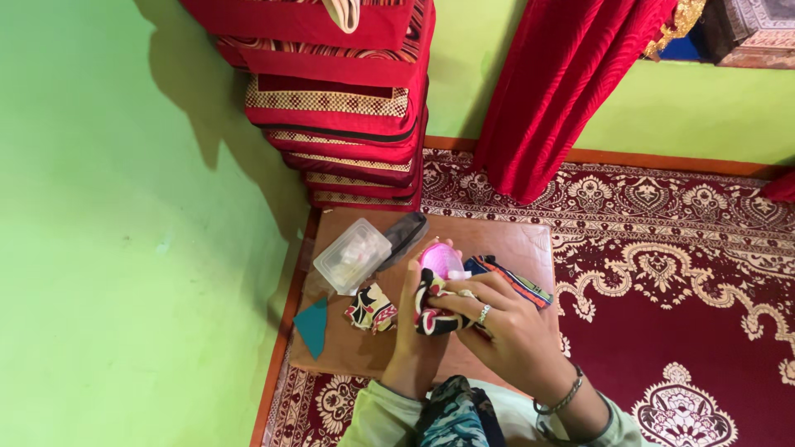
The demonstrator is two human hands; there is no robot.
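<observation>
Both hands meet over a low wooden table (pixel 505 240). The left hand (pixel 411 319) is curled around a small piece of patterned cloth (pixel 432 319) — black, cream and red — with its fingers pressed together on the far side of the cloth, likely to keep it from slipping. The right hand (pixel 505 327) comes in from the other side. Its fingers (pixel 472 291) are long and a little spread, and the tips pinch the top edge of the same cloth. There is a ring on one finger and a bangle on the wrist.

Just past the fingertips sits a round pink thing (pixel 440 258), maybe a little case; I cannot tell if a finger touches it. On the far side of the left fingers lies another scrap of patterned cloth (pixel 371 309), flat on the table. Beyond that is a teal paper triangle (pixel 313 324). Farther out from the fingertips sit a clear plastic box (pixel 352 255) and a dark pouch (pixel 403 234) — close enough to reach. A striped cloth (pixel 513 280) lies beside the right fingers. Behind the table, red cushions (pixel 339 108) are piled high against the green wall (pixel 124 223).
</observation>
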